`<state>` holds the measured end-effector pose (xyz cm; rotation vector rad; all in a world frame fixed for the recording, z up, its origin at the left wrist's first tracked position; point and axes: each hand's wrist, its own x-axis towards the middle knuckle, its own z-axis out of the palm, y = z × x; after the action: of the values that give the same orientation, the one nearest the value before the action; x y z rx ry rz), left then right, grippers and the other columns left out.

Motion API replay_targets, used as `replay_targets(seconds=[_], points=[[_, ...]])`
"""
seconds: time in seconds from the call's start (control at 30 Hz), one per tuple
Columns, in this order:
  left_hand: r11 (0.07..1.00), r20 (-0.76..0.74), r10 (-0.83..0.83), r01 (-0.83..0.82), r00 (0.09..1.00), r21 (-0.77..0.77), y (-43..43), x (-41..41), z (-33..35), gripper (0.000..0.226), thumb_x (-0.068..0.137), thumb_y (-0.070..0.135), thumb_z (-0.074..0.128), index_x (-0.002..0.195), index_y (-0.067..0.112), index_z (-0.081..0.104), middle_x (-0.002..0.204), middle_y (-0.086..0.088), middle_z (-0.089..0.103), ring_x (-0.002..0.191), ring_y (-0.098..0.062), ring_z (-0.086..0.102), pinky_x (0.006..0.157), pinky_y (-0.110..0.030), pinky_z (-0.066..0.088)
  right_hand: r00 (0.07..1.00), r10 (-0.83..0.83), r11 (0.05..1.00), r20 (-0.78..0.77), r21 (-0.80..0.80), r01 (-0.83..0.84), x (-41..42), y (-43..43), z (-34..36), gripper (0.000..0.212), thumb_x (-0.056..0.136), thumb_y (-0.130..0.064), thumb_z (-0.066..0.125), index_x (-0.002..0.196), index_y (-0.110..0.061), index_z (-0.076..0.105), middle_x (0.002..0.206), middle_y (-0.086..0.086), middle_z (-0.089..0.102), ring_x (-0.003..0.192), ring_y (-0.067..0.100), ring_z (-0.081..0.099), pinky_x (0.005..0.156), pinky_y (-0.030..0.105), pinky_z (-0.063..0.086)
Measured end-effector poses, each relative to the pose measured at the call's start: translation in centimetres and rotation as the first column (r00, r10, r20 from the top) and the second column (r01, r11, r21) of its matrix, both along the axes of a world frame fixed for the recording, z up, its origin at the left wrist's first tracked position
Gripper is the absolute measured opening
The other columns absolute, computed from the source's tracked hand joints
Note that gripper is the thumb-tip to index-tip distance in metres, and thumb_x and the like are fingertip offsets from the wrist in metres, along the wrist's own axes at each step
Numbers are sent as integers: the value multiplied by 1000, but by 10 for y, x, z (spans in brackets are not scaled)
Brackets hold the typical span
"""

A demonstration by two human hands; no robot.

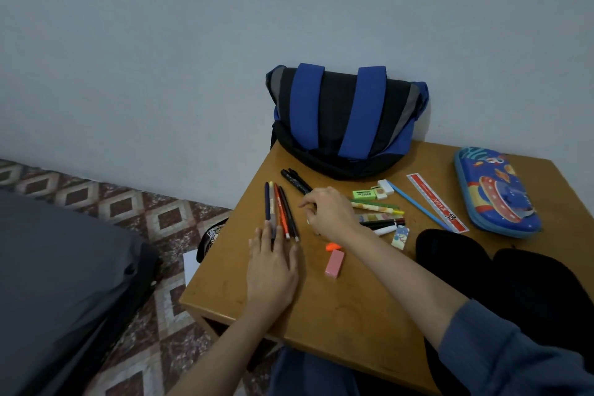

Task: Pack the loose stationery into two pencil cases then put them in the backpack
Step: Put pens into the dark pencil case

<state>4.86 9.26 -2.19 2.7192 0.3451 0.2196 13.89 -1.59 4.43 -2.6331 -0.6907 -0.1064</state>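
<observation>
A blue and black backpack [347, 116] leans on the wall at the back of the wooden table [337, 315]. Several pens and pencils [281, 209] lie in a row at the table's left. My left hand [273, 264] lies flat with its fingertips on their near ends. My right hand [328, 210] hovers curled over the middle, beside two black pens [294, 180]; whether it holds anything is hidden. A blue cartoon pencil case [496, 191] lies closed at the right. An open black pencil case [501, 270] sits at the near right.
More pens [382, 215], a green eraser [364, 193], a pink eraser [335, 263], an orange piece [332, 246], a blue pencil [418, 202] and a red ruler [437, 202] are scattered mid-table. A dark mattress [64, 283] and patterned floor lie to the left.
</observation>
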Motion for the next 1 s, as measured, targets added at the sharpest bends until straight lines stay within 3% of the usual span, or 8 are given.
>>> replay_targets(seconds=[0.23, 0.4, 0.57, 0.67, 1.0], points=[[991, -42, -125, 126, 991, 35, 0, -1, 0, 59, 99, 48, 17, 150, 21, 8, 158, 0, -3, 146, -15, -6, 112, -24, -10, 1000, 10, 1000, -14, -21, -10, 3, 0, 2, 27, 93, -18, 51, 116, -18, 65, 120, 0, 63, 110, 16, 56, 90, 30, 46], [990, -9, -138, 138, 990, 7, 1, -4, -1, 55, 98, 49, 18, 149, 27, 15, 158, 2, 3, 146, -14, -3, 115, -25, -5, 998, -62, 998, -10, -27, 62, 8, -5, -2, 25, 91, -15, 54, 112, -17, 67, 115, 1, 65, 106, 17, 59, 86, 31, 51], [975, 111, -115, 134, 987, -179, 0, -6, 0, 56, 98, 47, 26, 149, 32, 9, 158, 5, -4, 146, -13, 4, 117, -29, 9, 982, -184, 983, -34, -2, 184, 20, -6, -8, 23, 90, -12, 54, 109, -11, 68, 111, 5, 66, 101, 19, 62, 83, 30, 53], [949, 131, -32, 71, 991, -308, 1, -5, 2, 60, 97, 49, 27, 149, 33, 4, 156, 12, -12, 145, -12, 8, 114, -32, 23, 960, -271, 961, -75, 46, 275, 30, -3, -9, 21, 91, -11, 51, 101, -6, 70, 100, 11, 69, 91, 24, 64, 71, 28, 50], [905, 116, -10, 58, 993, -421, 0, -4, 9, 71, 87, 59, 21, 149, 29, 5, 157, 13, -7, 144, -7, 7, 113, -29, 17, 893, -406, 903, -192, 66, 425, 61, 14, -21, 17, 88, -18, 61, 96, -8, 73, 101, 12, 68, 94, 28, 64, 73, 31, 51]])
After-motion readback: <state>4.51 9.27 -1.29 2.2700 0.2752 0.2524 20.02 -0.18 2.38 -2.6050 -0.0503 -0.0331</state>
